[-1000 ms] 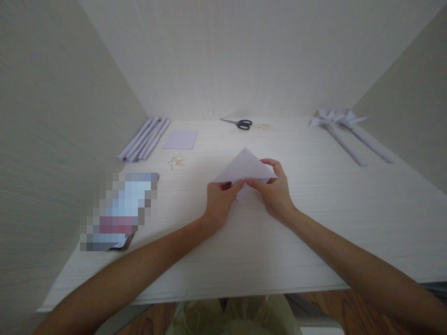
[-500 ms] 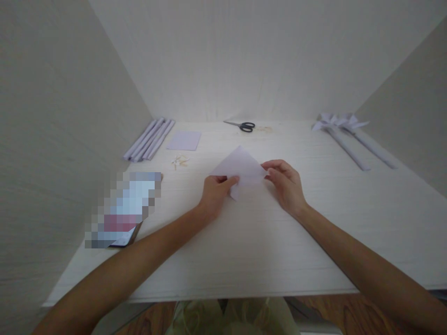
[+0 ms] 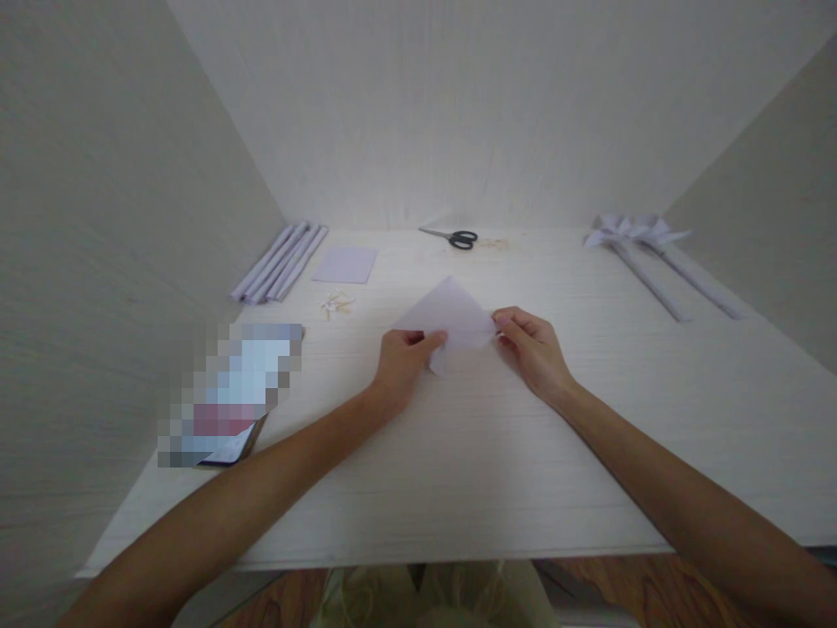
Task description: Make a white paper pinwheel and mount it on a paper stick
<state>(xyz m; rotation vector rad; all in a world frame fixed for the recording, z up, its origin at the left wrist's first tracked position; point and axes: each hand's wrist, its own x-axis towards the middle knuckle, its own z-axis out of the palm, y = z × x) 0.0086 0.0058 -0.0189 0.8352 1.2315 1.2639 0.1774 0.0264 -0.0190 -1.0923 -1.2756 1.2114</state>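
A pale lilac sheet of paper [image 3: 450,307], partly folded, is held between my two hands above the middle of the table. My left hand [image 3: 406,365] grips its left side, thumb on top and fingers underneath. At the right corner, my right hand [image 3: 531,349] pinches the paper between thumb and fingertips. A small flap of the sheet hangs down beside my left thumb. The fingers beneath the paper are hidden.
Rolled paper tubes [image 3: 280,263] lie at the back left beside a square paper stack [image 3: 345,264] and thin scraps [image 3: 336,303]. Scissors [image 3: 458,237] rest near the back wall. Two paper pinwheel-like sticks [image 3: 654,270] lie right; a phone [image 3: 239,440] lies left.
My right hand has shifted slightly, and its thumb and fingers have closed on the paper's right corner. The left hand stays almost in place.
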